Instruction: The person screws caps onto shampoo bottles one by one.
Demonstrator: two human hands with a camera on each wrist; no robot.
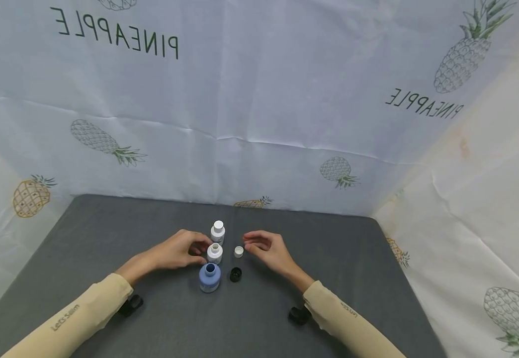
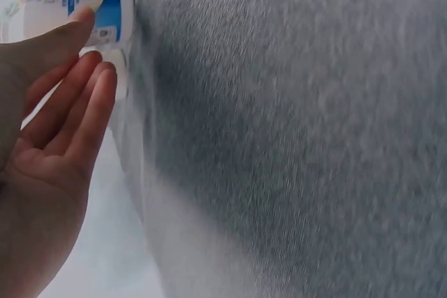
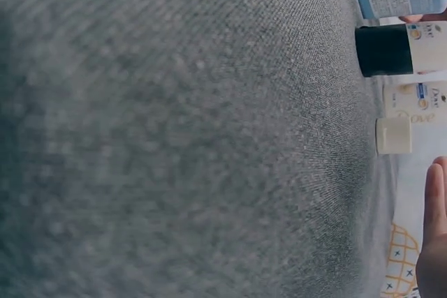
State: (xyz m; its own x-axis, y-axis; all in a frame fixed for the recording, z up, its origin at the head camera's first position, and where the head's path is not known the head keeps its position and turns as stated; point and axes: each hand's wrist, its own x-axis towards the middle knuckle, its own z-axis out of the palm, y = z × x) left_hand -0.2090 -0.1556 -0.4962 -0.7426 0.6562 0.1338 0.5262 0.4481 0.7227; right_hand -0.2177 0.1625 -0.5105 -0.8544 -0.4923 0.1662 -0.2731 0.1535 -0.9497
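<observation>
Three bottles stand in a row on the grey table: a blue one without a cap in front, an uncapped white bottle in the middle, and a capped white bottle behind. My left hand is beside the middle bottle, thumb and fingers apart; in the left wrist view, whether the thumb touches it I cannot tell. A white cap and a black cap lie right of the bottles. Just right of the white cap is my right hand, fingers loosely bent, holding nothing.
The grey tabletop ends at a hanging white cloth printed with pineapples. A black wrist device sits under the left forearm and another black device under the right.
</observation>
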